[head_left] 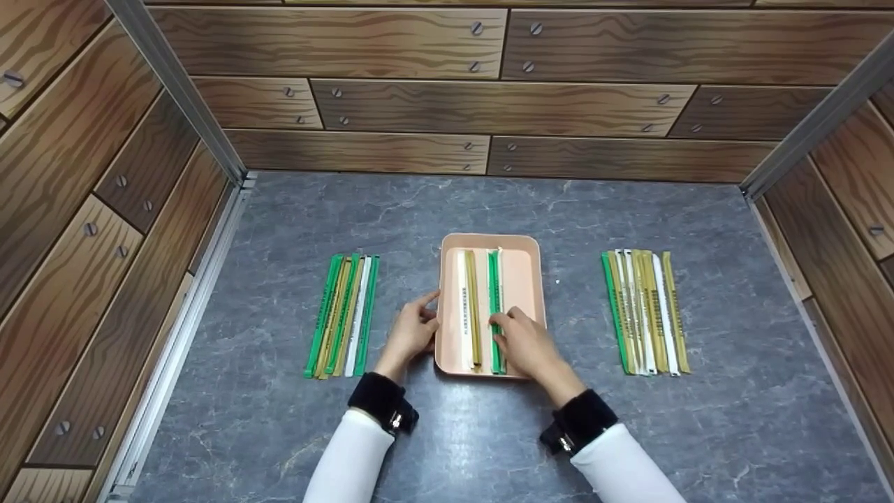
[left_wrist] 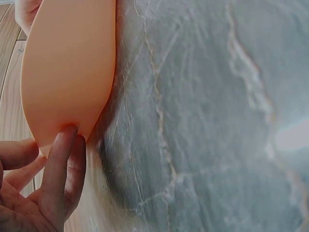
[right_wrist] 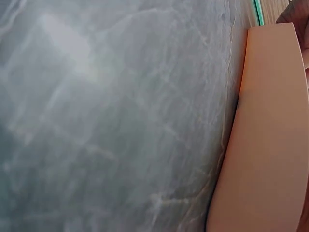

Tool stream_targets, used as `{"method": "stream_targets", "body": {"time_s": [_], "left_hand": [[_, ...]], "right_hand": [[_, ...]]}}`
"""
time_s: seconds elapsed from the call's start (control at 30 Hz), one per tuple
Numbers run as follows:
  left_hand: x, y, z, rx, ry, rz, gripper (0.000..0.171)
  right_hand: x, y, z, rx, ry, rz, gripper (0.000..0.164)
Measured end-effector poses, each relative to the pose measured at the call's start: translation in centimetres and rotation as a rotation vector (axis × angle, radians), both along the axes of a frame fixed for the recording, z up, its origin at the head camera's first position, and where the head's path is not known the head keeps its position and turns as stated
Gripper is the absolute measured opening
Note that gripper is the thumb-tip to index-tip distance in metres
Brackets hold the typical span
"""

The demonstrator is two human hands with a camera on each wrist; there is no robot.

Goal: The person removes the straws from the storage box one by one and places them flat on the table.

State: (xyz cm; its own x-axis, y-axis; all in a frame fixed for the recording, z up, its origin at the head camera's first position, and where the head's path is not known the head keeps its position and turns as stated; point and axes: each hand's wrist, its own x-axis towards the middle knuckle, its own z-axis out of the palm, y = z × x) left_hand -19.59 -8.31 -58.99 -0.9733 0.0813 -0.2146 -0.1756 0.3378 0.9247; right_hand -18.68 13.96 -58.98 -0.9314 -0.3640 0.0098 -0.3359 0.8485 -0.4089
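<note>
A pink rectangular tray (head_left: 522, 279) holds several long, thin wrapped sticks, among them a white one (head_left: 464, 307) and a gold one (head_left: 473, 293) on its left side. Right of these lie a green wrapped stick (head_left: 494, 279) and a pale one beside it, partly hidden by my right hand (head_left: 525, 342). That hand reaches over the tray's right rim and pinches the green stick with thumb and fingertips. At the tray's left edge, my left hand (head_left: 411, 328) holds the wall; in the left wrist view its fingers (left_wrist: 60, 154) press the outside.
Left of the tray lies a row of green, gold and white wrapped sticks (head_left: 342, 314). Another such row (head_left: 646, 314) lies to the right. Wood-patterned walls (head_left: 405, 105) enclose the grey marbled surface (head_left: 447, 447) at the back and sides.
</note>
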Motion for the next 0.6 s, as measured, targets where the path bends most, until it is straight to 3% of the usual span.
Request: {"method": "stream_targets", "body": {"time_s": [0.27, 0.6], "left_hand": [[-0.07, 0.02, -0.08, -0.025, 0.022, 0.008, 0.06], [-0.03, 0.07, -0.13, -0.053, 0.038, 0.013, 0.06]], "right_hand": [[-0.24, -0.11, -0.06, -0.081, -0.009, -0.141, 0.035], [-0.28, -0.35, -0.23, -0.086, -0.028, -0.19, 0.045]]}}
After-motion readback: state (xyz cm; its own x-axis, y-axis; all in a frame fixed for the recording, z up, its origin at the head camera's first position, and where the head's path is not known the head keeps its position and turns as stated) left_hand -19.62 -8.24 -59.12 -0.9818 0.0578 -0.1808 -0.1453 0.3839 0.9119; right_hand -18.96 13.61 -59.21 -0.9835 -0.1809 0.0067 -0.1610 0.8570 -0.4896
